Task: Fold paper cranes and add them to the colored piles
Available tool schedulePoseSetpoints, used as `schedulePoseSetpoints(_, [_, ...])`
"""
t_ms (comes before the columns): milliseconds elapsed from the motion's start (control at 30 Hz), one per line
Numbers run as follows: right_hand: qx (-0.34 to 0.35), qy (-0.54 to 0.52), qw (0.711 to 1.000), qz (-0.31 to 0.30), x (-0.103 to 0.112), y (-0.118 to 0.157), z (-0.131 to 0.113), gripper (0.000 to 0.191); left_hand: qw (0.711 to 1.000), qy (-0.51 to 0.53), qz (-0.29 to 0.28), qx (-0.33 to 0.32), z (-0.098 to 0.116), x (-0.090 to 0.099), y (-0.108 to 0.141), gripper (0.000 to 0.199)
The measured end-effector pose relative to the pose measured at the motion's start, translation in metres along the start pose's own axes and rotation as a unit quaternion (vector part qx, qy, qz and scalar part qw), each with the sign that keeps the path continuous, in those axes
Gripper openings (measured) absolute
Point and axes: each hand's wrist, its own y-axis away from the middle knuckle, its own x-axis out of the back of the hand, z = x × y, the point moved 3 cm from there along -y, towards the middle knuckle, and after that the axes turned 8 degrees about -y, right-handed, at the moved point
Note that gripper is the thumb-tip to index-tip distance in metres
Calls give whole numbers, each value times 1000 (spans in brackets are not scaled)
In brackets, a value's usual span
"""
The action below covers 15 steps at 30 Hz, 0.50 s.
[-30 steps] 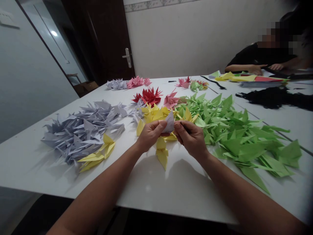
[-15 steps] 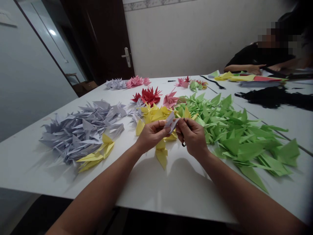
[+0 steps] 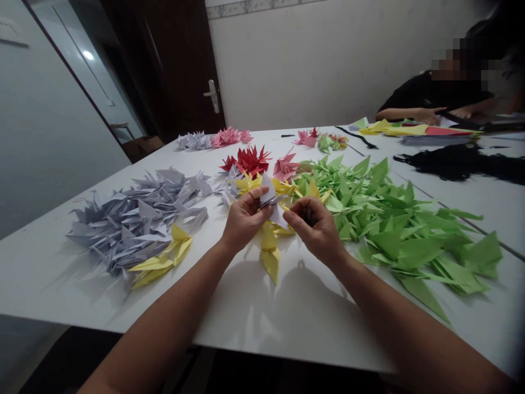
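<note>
Between thumb and fingers, my left hand [image 3: 247, 216] grips a white folded paper crane [image 3: 268, 191], with its pale flaps angled up and down to the right. My right hand [image 3: 314, 221] is pinched closed at the crane's right edge; whatever its fingertips hold is too small to make out. Yellow paper cranes [image 3: 269, 254] lie on the table under and behind both hands. Green paper cranes [image 3: 394, 219] are heaped beside my right hand, and a pile of white paper cranes [image 3: 151, 210] lies left of my left hand.
Red cranes [image 3: 248, 161] and pink cranes [image 3: 286, 166] sit beyond my hands on the white table [image 3: 262, 328]. Two yellow cranes [image 3: 164, 262] lie by the white pile. Across the table, a person [image 3: 430, 98] works near coloured paper sheets [image 3: 410, 130] and a black bundle [image 3: 459, 163].
My left hand has shifted slightly left with the white crane, which now stands more upright. My right hand has drawn apart from the left, and the dark loop below it no longer shows.
</note>
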Motion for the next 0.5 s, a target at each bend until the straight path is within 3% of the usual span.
schedulePoseSetpoints(200, [-18, 4, 999, -32, 1, 1, 2, 9, 1000, -13, -16, 5, -3, -2, 1, 45])
schedulePoseSetpoints(500, [11, 56, 998, 28, 5, -4, 15, 19, 999, -41, 9, -5, -4, -1, 1, 44])
